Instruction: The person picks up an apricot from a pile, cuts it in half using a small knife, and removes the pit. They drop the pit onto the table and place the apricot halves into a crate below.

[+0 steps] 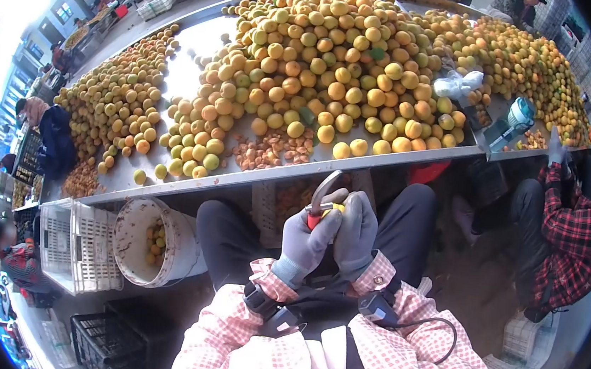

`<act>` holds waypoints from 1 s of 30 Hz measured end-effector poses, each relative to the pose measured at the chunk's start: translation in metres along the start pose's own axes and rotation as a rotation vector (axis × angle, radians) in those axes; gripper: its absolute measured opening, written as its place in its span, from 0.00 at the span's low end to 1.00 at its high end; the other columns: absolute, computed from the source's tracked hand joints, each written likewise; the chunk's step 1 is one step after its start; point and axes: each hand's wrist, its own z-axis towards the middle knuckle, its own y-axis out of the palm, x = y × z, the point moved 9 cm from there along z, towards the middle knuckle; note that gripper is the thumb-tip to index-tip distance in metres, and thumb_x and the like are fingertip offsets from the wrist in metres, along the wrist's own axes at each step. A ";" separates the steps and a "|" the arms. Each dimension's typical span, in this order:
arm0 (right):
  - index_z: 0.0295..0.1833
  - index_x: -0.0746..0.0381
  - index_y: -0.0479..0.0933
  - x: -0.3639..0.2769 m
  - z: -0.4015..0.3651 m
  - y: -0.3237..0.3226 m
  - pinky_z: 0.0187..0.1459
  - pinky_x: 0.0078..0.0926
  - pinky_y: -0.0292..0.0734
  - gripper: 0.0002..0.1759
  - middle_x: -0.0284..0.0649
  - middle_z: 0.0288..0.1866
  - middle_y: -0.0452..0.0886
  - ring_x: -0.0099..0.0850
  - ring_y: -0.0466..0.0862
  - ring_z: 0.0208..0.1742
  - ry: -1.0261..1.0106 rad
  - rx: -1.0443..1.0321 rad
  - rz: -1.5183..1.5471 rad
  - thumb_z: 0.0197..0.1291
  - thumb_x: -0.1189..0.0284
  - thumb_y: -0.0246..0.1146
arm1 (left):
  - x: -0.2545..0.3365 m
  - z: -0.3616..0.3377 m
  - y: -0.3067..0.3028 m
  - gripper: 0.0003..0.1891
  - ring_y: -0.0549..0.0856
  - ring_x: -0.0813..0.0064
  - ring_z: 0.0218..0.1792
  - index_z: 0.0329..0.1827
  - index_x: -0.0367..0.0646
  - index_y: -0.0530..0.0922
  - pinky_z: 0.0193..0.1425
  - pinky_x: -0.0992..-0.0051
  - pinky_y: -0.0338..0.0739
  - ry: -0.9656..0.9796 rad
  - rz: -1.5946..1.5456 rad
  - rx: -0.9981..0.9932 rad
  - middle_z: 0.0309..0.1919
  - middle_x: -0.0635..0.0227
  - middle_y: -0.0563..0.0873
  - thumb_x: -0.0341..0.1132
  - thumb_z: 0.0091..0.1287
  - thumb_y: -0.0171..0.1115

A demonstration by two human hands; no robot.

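The left hand [306,246], gloved, is curled closed around the red grip of a curved tool [323,189]. The gloved right hand [355,240] bends in against it; how tightly it closes, and on what, I cannot tell. A yellow piece [338,208] sits between them, fruit or handle unclear. With fingers this near the metal curve, a slip could catch the right glove, and thick fabric may dull the grip. Anything dropped could land in the lap or under the table [239,178]. Beyond, fruit [350,94] lies heaped on the table, round, yellow to orange, some greenish; loose ones at the near edge could roll off if the pile is nudged. Flattened orange pieces [274,150] lie nearer. More fruit sits in the white bucket [187,263], near left.
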 end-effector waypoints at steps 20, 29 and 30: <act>0.35 0.62 0.71 0.032 0.021 -0.001 0.33 0.37 0.74 0.19 0.46 0.31 0.78 0.48 0.80 0.30 -0.245 -0.225 -0.653 0.68 0.56 0.57 | -0.057 -0.002 -0.014 0.16 0.60 0.85 0.07 0.41 0.52 0.73 0.09 0.79 0.54 -0.458 -0.354 0.225 0.12 0.81 0.65 0.55 0.70 0.58; 0.43 0.54 0.75 0.079 -0.018 -0.019 0.36 0.16 0.74 0.17 0.29 0.32 0.77 0.19 0.79 0.33 0.856 -0.180 0.255 0.70 0.53 0.51 | 0.029 0.001 -0.009 0.50 0.85 0.65 0.29 0.75 0.46 0.59 0.36 0.69 0.80 0.303 0.722 -0.176 0.32 0.66 0.84 0.51 0.52 0.76; 0.44 0.55 0.75 0.076 -0.023 -0.013 0.36 0.16 0.74 0.18 0.29 0.33 0.78 0.19 0.79 0.34 0.866 -0.197 0.313 0.70 0.52 0.51 | 0.036 -0.001 0.002 0.52 0.85 0.61 0.29 0.75 0.47 0.60 0.36 0.67 0.80 0.314 1.070 -0.225 0.33 0.64 0.84 0.52 0.49 0.78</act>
